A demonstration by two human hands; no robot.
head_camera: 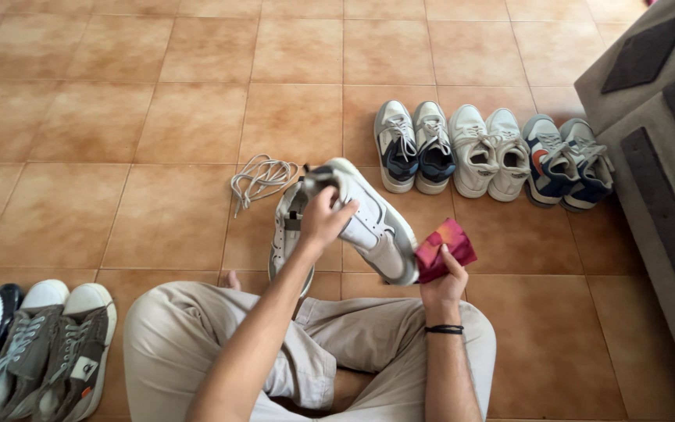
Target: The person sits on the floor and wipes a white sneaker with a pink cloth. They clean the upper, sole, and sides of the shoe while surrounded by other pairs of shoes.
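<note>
My left hand (pixel 323 219) grips a white and grey sneaker (pixel 374 225) by its opening, holding it tilted above the floor. My right hand (pixel 445 283), with a black band at the wrist, holds a crumpled red and pink cloth (pixel 444 248) pressed against the sneaker's heel end. A second white sneaker (pixel 287 227) lies on the tiles under the held one, partly hidden by my left hand. Loose white laces (pixel 261 177) lie in a heap just left of it. I sit cross-legged in beige trousers.
Three pairs of sneakers stand in a row at the back: grey and white (pixel 413 146), white (pixel 489 151), blue and white (pixel 564 161). More shoes (pixel 48 344) sit at the lower left. A grey sofa (pixel 666 156) fills the right edge.
</note>
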